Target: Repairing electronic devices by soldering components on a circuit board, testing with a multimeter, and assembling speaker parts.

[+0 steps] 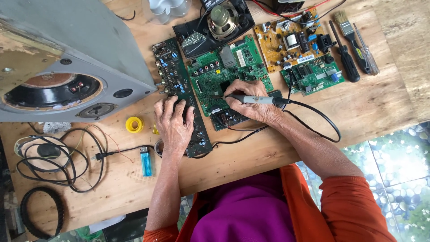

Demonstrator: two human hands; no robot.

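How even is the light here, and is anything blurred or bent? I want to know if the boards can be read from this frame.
Head view: soft, even daylight, faint shadows, no strong glare. The green board and soldering iron in the right hand look sharp. The left hand lies on the dark board. The table edges bow slightly from the wide lens.

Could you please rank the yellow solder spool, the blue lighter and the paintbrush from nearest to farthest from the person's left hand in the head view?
From the left hand:
1. Yellow solder spool, just beside it on the speaker side.
2. Blue lighter, lower down toward the table's near edge; not much farther than the spool.
3. Paintbrush, far across the boards at the table's opposite corner.
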